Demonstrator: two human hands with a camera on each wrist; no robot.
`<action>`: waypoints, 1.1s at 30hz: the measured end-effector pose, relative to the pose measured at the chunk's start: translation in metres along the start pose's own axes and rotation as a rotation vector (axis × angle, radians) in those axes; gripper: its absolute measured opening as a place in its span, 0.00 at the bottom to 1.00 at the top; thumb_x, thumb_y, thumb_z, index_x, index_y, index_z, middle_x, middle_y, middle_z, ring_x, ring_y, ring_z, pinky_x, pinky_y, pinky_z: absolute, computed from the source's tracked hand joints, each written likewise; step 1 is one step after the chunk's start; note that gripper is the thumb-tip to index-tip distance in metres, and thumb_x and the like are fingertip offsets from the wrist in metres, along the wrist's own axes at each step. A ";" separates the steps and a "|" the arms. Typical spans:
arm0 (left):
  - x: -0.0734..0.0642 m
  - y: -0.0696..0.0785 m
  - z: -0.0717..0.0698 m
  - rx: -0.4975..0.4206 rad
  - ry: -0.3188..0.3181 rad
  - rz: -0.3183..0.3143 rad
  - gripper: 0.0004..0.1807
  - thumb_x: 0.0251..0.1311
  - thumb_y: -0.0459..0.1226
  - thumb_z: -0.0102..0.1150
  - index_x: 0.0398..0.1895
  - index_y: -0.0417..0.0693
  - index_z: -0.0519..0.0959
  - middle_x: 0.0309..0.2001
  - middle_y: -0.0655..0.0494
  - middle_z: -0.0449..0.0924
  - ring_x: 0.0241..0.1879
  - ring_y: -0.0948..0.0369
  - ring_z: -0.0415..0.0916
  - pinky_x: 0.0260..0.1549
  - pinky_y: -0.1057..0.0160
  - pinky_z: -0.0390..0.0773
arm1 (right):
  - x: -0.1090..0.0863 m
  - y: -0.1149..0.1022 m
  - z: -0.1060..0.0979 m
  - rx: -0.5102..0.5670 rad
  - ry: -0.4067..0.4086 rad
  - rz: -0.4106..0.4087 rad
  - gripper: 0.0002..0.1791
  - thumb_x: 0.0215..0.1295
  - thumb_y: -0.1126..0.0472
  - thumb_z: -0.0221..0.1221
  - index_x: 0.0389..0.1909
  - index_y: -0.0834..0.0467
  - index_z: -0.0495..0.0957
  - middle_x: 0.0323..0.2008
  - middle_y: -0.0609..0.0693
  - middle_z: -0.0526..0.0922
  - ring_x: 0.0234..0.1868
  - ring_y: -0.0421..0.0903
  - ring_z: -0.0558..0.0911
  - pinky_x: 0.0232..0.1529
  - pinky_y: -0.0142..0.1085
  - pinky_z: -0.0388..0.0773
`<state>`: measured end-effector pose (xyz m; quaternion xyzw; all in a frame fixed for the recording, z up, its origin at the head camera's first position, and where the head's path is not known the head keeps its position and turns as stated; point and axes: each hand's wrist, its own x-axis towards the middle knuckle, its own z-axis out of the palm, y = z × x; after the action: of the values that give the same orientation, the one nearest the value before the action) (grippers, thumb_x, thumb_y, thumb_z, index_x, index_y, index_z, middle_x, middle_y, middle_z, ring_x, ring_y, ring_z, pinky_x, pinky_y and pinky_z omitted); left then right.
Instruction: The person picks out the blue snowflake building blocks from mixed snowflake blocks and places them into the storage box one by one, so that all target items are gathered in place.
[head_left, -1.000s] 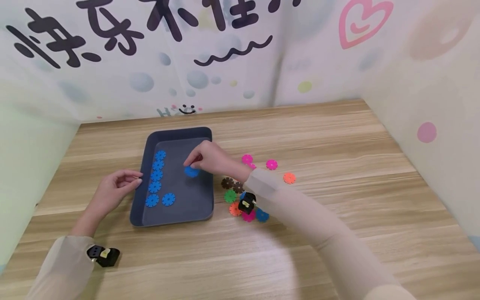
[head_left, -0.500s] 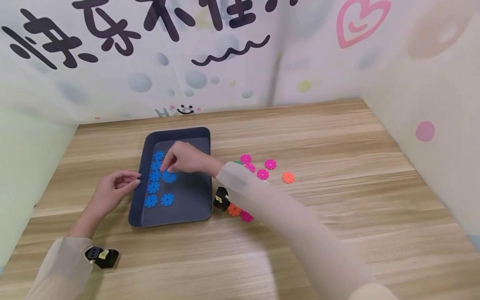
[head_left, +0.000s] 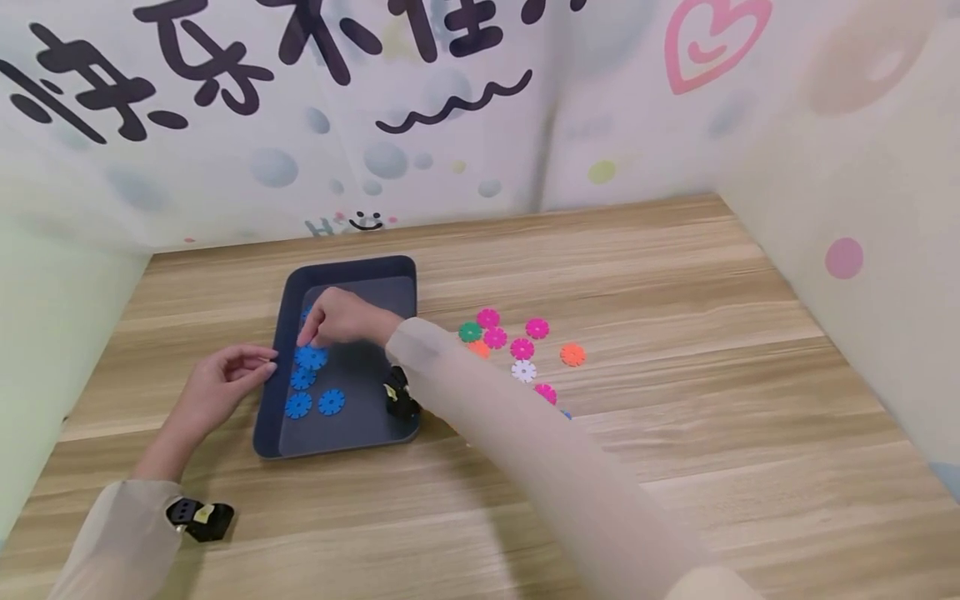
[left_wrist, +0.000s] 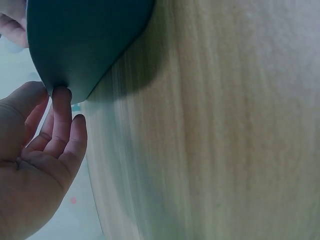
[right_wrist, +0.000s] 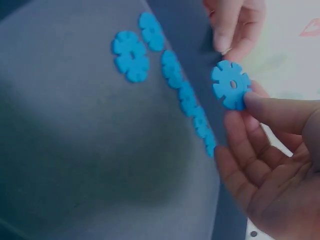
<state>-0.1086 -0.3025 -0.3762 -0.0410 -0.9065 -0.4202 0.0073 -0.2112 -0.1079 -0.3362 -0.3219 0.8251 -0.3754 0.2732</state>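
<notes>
In the head view my right hand (head_left: 341,318) is over the left part of a dark grey-blue tray (head_left: 408,333). Its thumb and fingers pinch a blue notched plastic disc (right_wrist: 231,82), held above the tray floor and clear in the right wrist view. Several more blue discs (head_left: 298,406) lie in a row along the tray's left wall, with one separate blue disc (head_left: 332,402) to the right of the row's near end. My left hand (head_left: 217,387) grips the tray's left rim between thumb and finger. The right hand hides the row's far part in the head view.
Right of the tray, loose discs lie on the wooden table (head_left: 675,400): several pink discs (head_left: 522,349), a white disc (head_left: 523,371), a green disc (head_left: 470,332) and orange discs (head_left: 573,355). My right sleeve (head_left: 525,442) covers part of them. Printed walls enclose the table.
My right hand has carried the blue disc leftward across the tray to the row by the left wall. The left hand stays on the rim. The head view has shifted slightly.
</notes>
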 end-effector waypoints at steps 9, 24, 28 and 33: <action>0.000 -0.001 0.000 0.014 -0.002 -0.020 0.17 0.63 0.37 0.54 0.49 0.32 0.74 0.33 0.60 0.78 0.29 0.73 0.74 0.27 0.73 0.75 | 0.007 0.010 0.010 -0.009 -0.017 0.200 0.10 0.61 0.65 0.58 0.24 0.62 0.85 0.19 0.47 0.78 0.18 0.41 0.71 0.17 0.29 0.66; 0.000 -0.002 -0.001 0.018 -0.004 -0.015 0.16 0.63 0.37 0.54 0.48 0.33 0.74 0.33 0.61 0.78 0.29 0.73 0.74 0.27 0.73 0.75 | 0.011 0.019 0.019 -0.040 -0.015 0.225 0.10 0.60 0.65 0.60 0.21 0.60 0.84 0.20 0.45 0.81 0.17 0.39 0.73 0.16 0.28 0.66; 0.001 -0.002 -0.001 0.024 -0.004 -0.013 0.16 0.63 0.37 0.54 0.48 0.33 0.74 0.33 0.62 0.78 0.29 0.73 0.74 0.27 0.73 0.75 | 0.011 0.019 0.020 -0.051 0.000 0.245 0.09 0.59 0.66 0.61 0.21 0.59 0.84 0.20 0.44 0.81 0.18 0.39 0.73 0.16 0.28 0.66; 0.001 -0.002 -0.001 0.030 -0.007 -0.015 0.16 0.63 0.37 0.53 0.48 0.33 0.75 0.33 0.62 0.78 0.28 0.73 0.74 0.27 0.73 0.75 | 0.009 0.018 0.022 -0.037 0.017 0.256 0.08 0.57 0.67 0.61 0.21 0.59 0.84 0.20 0.44 0.81 0.19 0.39 0.74 0.17 0.28 0.68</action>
<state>-0.1098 -0.3043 -0.3768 -0.0354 -0.9130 -0.4063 0.0015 -0.2080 -0.1152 -0.3645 -0.2160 0.8685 -0.3248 0.3059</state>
